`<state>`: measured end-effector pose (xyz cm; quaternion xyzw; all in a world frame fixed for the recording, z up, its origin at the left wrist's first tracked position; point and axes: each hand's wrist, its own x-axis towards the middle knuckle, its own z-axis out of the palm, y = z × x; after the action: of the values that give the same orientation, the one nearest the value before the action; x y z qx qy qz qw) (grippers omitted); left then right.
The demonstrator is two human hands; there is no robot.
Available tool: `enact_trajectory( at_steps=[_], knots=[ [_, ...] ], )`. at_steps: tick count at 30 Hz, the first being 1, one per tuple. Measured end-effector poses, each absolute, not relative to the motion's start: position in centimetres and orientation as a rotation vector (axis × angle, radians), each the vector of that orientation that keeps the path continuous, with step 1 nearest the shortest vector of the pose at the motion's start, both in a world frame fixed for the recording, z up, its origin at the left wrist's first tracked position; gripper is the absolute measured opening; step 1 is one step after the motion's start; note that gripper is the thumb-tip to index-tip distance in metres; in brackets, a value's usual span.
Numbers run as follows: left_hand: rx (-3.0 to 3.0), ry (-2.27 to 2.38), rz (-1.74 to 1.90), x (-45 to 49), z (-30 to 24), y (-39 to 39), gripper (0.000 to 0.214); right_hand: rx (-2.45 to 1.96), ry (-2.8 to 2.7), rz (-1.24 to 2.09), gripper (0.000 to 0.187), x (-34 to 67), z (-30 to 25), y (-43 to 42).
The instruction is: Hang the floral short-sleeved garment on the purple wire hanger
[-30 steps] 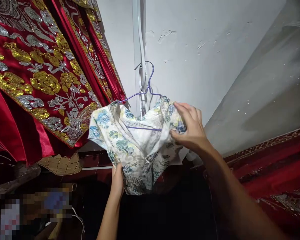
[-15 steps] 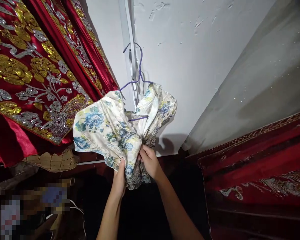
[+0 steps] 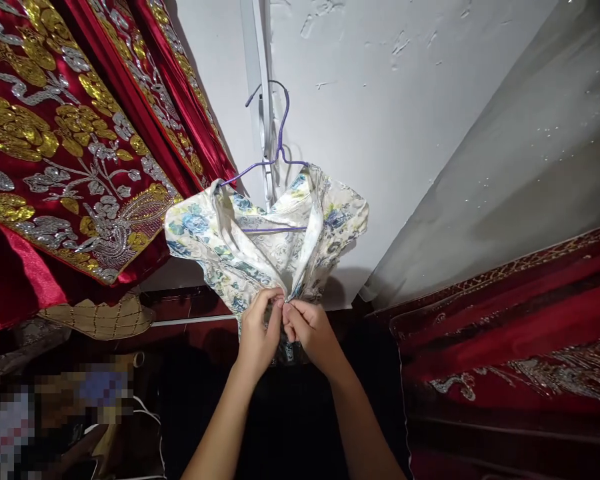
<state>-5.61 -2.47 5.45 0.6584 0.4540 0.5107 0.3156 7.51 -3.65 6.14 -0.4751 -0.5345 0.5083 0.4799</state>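
A white blouse (image 3: pixel 337 220) with blue and yellow flowers hangs on a purple wire hanger (image 3: pixel 281 143), its V-neck facing me. My left hand (image 3: pixel 261 331) pinches the left front edge at the bottom of the neckline. Beside it, my right hand (image 3: pixel 311 331) pinches the other front edge, and the fingertips of both hands meet there. Whatever small fastening may lie between the fingers is hidden. Below the hands the lower part of the blouse is mostly covered by them.
Red cloth with gold and silver sequin embroidery (image 3: pixel 75 127) hangs at left. A grey sheer cloth (image 3: pixel 520 153) and red embroidered fabric (image 3: pixel 505 333) fill the right side. Behind the hanger is a white wall (image 3: pixel 350 113) with a metal strip. A white cable (image 3: pixel 147 410) lies lower left.
My left hand has moved up and right from the blouse's lower side to the neckline, meeting my right hand. The left front panel is drawn in, and the neckline now lies wider and more even.
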Motion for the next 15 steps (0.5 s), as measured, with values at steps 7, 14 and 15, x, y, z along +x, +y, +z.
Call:
enact_trajectory(
  at_steps=[7,14,15],
  knots=[
    [1.538,0.95,1.182,-5.0,6.7,-1.6,0.019,-1.073,-1.228,1.352,0.033,9.3,8.1,-2.6],
    [1.503,1.078,1.23,-5.0,4.5,-2.6,0.02,-0.892,-1.073,1.122,0.027,9.6,16.7,3.2],
    [1.505,1.086,1.234,-5.1,4.3,-2.8,0.02,-0.857,-1.121,1.104,0.025,9.5,18.3,4.2]
  ],
)
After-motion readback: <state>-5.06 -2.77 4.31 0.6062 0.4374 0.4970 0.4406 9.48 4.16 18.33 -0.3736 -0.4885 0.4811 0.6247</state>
